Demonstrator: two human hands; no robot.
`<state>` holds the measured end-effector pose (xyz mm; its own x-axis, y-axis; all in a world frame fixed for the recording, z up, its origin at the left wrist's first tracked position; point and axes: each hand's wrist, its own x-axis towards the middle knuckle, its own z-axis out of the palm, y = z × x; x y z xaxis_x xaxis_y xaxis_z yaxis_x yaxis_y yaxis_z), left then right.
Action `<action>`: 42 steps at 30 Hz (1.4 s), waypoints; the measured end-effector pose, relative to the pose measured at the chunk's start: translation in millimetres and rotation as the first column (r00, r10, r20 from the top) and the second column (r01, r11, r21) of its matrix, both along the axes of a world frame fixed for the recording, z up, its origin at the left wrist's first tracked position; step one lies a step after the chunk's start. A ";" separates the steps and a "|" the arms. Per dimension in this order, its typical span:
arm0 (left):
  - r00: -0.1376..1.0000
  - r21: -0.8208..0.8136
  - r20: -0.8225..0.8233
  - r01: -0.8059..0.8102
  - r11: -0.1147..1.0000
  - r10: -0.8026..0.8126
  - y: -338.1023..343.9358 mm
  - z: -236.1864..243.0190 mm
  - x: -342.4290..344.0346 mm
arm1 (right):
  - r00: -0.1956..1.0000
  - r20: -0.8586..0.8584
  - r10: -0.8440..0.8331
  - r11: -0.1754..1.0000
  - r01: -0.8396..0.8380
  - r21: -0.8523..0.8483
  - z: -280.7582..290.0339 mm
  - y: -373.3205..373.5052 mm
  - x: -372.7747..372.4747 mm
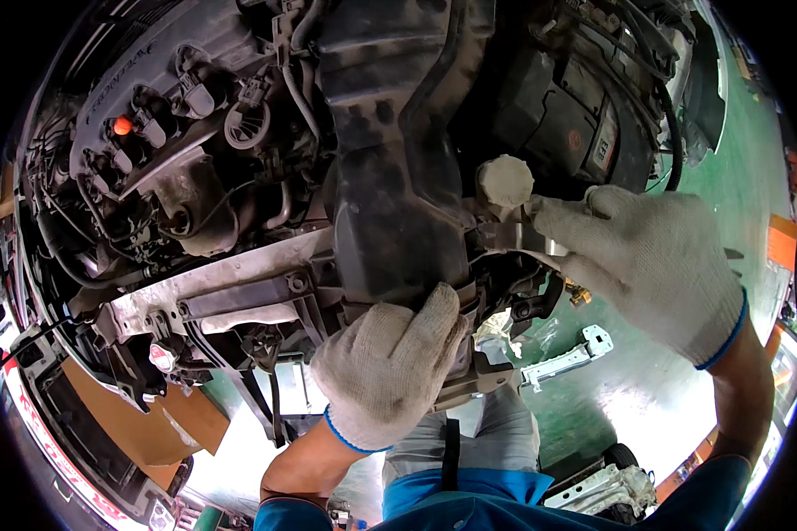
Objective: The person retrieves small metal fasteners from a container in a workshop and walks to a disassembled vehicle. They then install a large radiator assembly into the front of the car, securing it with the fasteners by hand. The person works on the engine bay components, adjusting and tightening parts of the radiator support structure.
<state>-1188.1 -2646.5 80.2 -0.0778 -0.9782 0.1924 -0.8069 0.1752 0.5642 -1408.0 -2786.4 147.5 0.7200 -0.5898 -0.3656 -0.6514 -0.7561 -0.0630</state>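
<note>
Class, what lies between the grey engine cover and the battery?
In the head view, a broad black plastic part lies between the grey engine cover and the battery, with hoses beside it. The gloved left hand is at its lower end.

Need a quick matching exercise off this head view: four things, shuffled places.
1. left hand
2. right hand
3. small orange knob
4. cardboard

A. in the engine area, picture's upper left
B. beside the pale round cap
C. lower left of the picture, beyond the car's front end
D. at the lower end of the black duct

Pairs: 1-D, 2-B, 3-A, 4-C
</note>
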 end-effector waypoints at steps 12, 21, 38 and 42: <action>1.000 0.012 -0.012 0.017 1.000 -0.017 1.9 -4.1 3.5 | 0.998 -0.021 0.058 0.998 -0.059 -0.039 -9.9 3.4 3.7; 1.000 0.010 0.003 0.009 1.000 -0.009 1.6 -0.3 2.3 | 0.998 -0.026 0.051 0.998 -0.052 -0.039 -7.8 6.7 15.4; 0.999 -0.115 -0.025 -0.041 0.993 0.039 -3.5 4.1 -6.8 | 0.982 -0.048 -0.185 0.980 0.180 -0.086 12.4 38.5 8.8; 0.990 -0.093 -0.130 -0.060 0.994 0.047 0.4 4.6 1.4 | 0.920 -0.074 -0.385 0.923 0.385 -0.015 18.7 54.0 -8.5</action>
<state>-1186.6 -2646.0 84.8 0.0053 -0.9568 0.2907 -0.7394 0.1920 0.6453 -1416.5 -2732.4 166.2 0.4084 -0.8159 -0.4092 -0.8950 -0.4461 -0.0037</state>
